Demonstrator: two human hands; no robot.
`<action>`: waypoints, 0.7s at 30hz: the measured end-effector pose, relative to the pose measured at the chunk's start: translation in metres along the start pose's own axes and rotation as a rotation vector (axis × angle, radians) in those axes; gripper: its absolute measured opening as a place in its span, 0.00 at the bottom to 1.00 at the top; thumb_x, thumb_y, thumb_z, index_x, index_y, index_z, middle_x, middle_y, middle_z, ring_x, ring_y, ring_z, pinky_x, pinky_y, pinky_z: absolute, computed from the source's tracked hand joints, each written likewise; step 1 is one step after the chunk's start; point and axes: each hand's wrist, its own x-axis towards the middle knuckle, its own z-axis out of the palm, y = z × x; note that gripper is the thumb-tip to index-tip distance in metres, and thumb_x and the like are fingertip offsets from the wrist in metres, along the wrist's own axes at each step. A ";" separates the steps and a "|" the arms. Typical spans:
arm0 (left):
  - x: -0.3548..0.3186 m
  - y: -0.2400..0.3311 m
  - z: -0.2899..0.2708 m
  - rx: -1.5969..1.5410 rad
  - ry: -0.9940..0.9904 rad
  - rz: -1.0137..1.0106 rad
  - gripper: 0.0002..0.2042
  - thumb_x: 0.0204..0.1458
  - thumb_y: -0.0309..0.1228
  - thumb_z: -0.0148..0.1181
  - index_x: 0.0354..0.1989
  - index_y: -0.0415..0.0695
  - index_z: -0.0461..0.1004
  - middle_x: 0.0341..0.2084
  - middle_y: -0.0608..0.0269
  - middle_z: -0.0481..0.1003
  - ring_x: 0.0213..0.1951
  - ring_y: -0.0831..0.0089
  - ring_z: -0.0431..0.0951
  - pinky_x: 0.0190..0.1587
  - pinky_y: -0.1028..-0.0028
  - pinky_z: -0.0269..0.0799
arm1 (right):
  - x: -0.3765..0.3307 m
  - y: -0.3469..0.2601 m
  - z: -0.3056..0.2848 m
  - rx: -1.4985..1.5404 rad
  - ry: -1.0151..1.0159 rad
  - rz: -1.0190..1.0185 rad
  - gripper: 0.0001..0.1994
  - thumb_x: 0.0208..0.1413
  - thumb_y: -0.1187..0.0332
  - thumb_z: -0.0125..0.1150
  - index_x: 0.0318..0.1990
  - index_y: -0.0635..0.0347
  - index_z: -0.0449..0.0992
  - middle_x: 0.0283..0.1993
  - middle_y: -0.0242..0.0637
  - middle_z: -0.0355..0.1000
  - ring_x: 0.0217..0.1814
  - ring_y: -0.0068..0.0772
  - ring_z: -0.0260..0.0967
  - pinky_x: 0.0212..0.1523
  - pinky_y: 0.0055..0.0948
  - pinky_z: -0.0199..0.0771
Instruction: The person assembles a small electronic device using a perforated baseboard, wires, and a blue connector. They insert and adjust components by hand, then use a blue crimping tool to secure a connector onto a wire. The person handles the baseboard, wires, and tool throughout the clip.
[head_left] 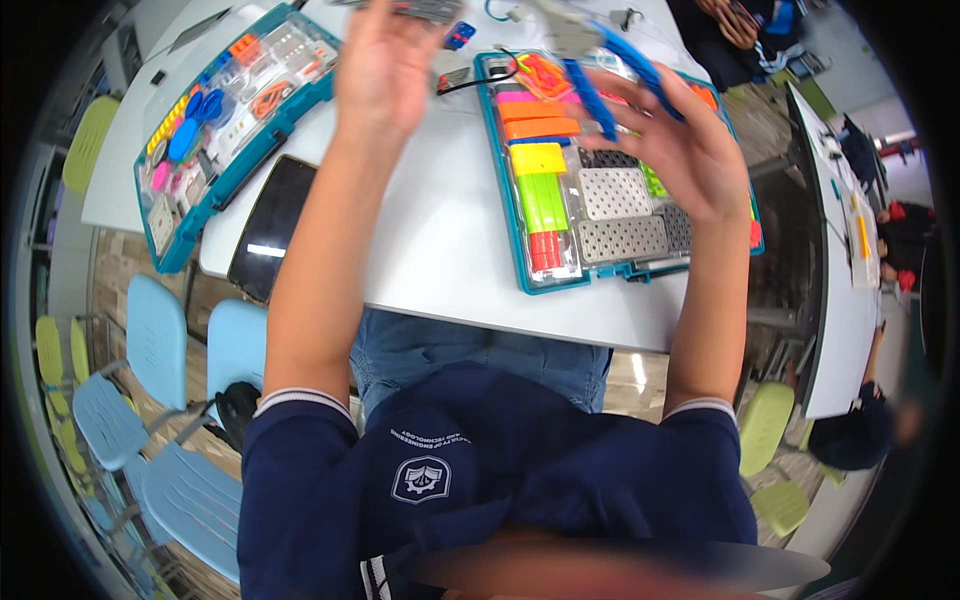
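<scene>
Raised at the top of the view, my left hand (385,75) is closed around a grey perforated piece (428,9), partly cut off by the upper edge. My right hand (690,150) holds pliers with blue handles (640,65) and a blurred grey head, above a teal-rimmed parts case (535,288). The handles are spread apart, with fingers around and behind them. Inside that case lie a yellow block (537,158), lime green pieces (543,202), red pieces (545,250) and grey perforated plates (622,240). A small blue part (459,36) rests on the table beside my left hand.
A second teal case (200,215) with mixed parts stands at the left. Near it a black tablet-like device (275,225) overhangs the white table (440,250). A black cable (478,85) lies between the cases. Blue chairs (158,325) stand left; other people are at the right.
</scene>
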 end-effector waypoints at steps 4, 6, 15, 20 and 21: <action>-0.023 -0.020 0.022 0.011 -0.069 -0.236 0.18 0.69 0.39 0.47 0.58 0.38 0.66 0.55 0.51 0.74 0.59 0.57 0.74 0.61 0.49 0.73 | -0.021 0.001 -0.020 0.077 -0.051 -0.027 0.16 0.71 0.58 0.45 0.49 0.60 0.73 0.71 0.69 0.55 0.71 0.62 0.60 0.65 0.55 0.65; -0.029 -0.019 0.027 0.077 -0.097 -0.270 0.18 0.70 0.38 0.46 0.59 0.38 0.65 0.56 0.50 0.73 0.59 0.57 0.74 0.61 0.49 0.74 | -0.022 0.002 -0.026 0.039 -0.186 -0.070 0.15 0.68 0.60 0.50 0.50 0.63 0.72 0.71 0.72 0.55 0.70 0.57 0.61 0.65 0.50 0.63; -0.035 -0.012 0.040 0.142 -0.218 -0.272 0.20 0.72 0.40 0.40 0.65 0.43 0.57 0.62 0.51 0.67 0.63 0.57 0.70 0.63 0.47 0.71 | -0.024 0.012 -0.015 -0.376 0.213 -0.203 0.12 0.67 0.59 0.55 0.40 0.60 0.69 0.44 0.32 0.64 0.51 0.27 0.57 0.56 0.29 0.54; -0.041 -0.013 0.038 0.068 -0.274 -0.268 0.21 0.72 0.39 0.39 0.68 0.42 0.54 0.63 0.52 0.66 0.63 0.58 0.70 0.64 0.47 0.69 | -0.022 0.015 0.000 -0.680 0.327 -0.213 0.13 0.66 0.59 0.58 0.38 0.60 0.70 0.41 0.31 0.62 0.44 0.26 0.56 0.51 0.27 0.56; -0.041 -0.014 0.036 0.090 -0.254 -0.268 0.21 0.72 0.39 0.38 0.69 0.42 0.54 0.62 0.53 0.66 0.63 0.58 0.70 0.64 0.47 0.69 | -0.022 0.016 0.003 -0.834 0.359 -0.223 0.13 0.66 0.59 0.59 0.38 0.60 0.70 0.41 0.33 0.63 0.45 0.27 0.57 0.51 0.28 0.57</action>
